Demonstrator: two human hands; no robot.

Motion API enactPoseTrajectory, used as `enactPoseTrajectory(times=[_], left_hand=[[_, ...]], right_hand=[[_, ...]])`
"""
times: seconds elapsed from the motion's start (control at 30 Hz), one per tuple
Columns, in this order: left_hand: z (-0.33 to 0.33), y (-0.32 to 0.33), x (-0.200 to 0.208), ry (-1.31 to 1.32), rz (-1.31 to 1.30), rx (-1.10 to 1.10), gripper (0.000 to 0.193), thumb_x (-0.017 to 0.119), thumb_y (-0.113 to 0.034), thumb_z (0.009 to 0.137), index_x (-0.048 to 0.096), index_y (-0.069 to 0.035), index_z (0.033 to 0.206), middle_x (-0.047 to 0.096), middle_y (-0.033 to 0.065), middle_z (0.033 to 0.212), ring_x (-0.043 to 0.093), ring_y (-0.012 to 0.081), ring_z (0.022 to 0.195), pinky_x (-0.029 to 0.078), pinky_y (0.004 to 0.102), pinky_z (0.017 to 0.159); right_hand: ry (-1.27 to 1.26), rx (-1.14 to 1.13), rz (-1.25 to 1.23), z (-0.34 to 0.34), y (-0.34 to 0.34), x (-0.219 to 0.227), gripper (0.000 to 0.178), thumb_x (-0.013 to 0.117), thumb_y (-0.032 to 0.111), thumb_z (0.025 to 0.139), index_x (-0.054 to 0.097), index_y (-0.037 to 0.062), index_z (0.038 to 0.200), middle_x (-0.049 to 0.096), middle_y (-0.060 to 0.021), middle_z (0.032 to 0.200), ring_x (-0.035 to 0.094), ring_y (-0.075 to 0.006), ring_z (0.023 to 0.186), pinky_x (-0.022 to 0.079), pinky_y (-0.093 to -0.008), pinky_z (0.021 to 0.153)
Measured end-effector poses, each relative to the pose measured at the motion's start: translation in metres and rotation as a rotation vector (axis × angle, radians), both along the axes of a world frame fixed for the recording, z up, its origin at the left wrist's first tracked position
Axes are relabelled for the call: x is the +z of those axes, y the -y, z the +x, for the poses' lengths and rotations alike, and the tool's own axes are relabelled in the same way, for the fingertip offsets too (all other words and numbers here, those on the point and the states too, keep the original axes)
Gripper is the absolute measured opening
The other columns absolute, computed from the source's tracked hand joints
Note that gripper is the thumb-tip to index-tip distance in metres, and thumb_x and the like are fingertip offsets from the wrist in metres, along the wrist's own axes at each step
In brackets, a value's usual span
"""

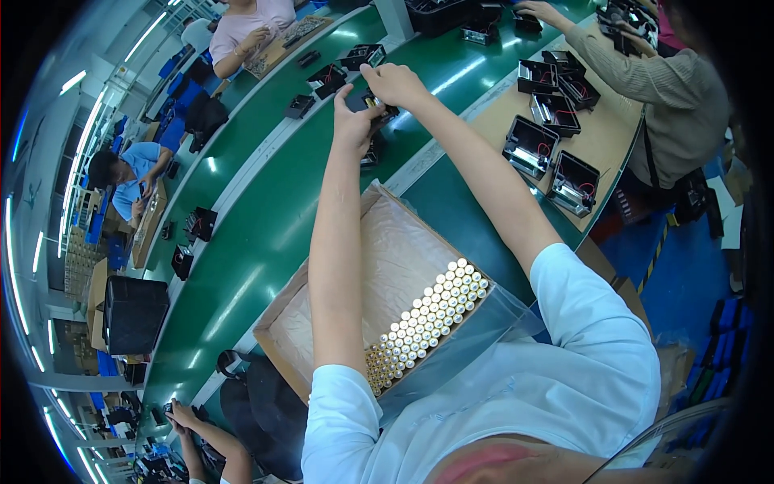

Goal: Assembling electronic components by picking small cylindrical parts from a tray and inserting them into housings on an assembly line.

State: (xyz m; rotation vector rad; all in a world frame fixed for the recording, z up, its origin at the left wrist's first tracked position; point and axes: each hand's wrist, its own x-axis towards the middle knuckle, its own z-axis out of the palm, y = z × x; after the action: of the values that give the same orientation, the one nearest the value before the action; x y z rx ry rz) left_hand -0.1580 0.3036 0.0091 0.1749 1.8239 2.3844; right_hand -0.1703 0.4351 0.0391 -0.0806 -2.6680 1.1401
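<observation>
Far out over the green conveyor, both my arms are stretched forward and my hands meet at a small black housing [390,111]. My left hand [353,125] is closed around its near left side, thumb and fingers bent. Curled over the far right side of the same housing is my right hand [395,85]. A yellowish piece, perhaps a battery, shows between the hands; the fingers partly hide it. Below my forearms lies an open cardboard box [282,317] lined with plastic film, with several upright batteries [431,310] packed along its right side.
Black open cases [530,147] with red wires stand on a board at right, beside a seated person. More black housings [326,79] sit on the conveyor [250,242]. Other people work across the line. A black bin [137,315] and a dark bag [262,411] are at left.
</observation>
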Motion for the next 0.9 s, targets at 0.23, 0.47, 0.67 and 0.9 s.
enactPoseTrajectory(times=[0.23,0.47,0.67,0.9], left_hand=[[-0.002,-0.001,0.001,0.034,0.006,0.023,0.076,0.066,0.011,0.075,0.034,-0.010,0.140,0.052,0.0237,0.116,0.064,0.0296,0.089,0.058,0.0353,0.068],[0.002,-0.003,0.000,0.005,-0.017,-0.054,0.074,0.066,0.008,0.076,0.036,-0.010,0.140,0.051,0.0232,0.117,0.062,0.0308,0.094,0.056,0.0399,0.074],[-0.006,0.000,-0.005,0.023,0.084,-0.024,0.075,0.069,0.007,0.076,0.033,-0.010,0.141,0.049,0.0239,0.119,0.061,0.0313,0.096,0.056,0.0412,0.077],[-0.007,0.000,-0.008,0.009,0.165,0.076,0.078,0.069,0.011,0.077,0.029,-0.011,0.140,0.044,0.0264,0.125,0.060,0.0355,0.100,0.058,0.0440,0.079]], right_hand=[[-0.001,-0.045,-0.109,0.002,0.004,0.004,0.069,0.027,0.050,0.099,0.073,-0.0007,0.091,0.073,-0.0153,0.089,0.069,-0.0355,0.083,0.054,-0.0426,0.081],[0.026,-0.063,-0.132,-0.003,0.002,-0.001,0.071,0.025,0.051,0.099,0.073,-0.0008,0.094,0.073,-0.0175,0.091,0.069,-0.0365,0.085,0.054,-0.0433,0.083],[0.003,-0.037,-0.122,-0.004,-0.001,-0.005,0.067,0.028,0.049,0.098,0.073,-0.0004,0.091,0.071,-0.0169,0.086,0.068,-0.0322,0.074,0.056,-0.0407,0.073],[0.195,0.143,-0.273,-0.004,-0.001,-0.010,0.052,0.043,0.040,0.097,0.072,-0.0021,0.086,0.068,-0.0130,0.078,0.064,-0.0237,0.059,0.056,-0.0342,0.057]])
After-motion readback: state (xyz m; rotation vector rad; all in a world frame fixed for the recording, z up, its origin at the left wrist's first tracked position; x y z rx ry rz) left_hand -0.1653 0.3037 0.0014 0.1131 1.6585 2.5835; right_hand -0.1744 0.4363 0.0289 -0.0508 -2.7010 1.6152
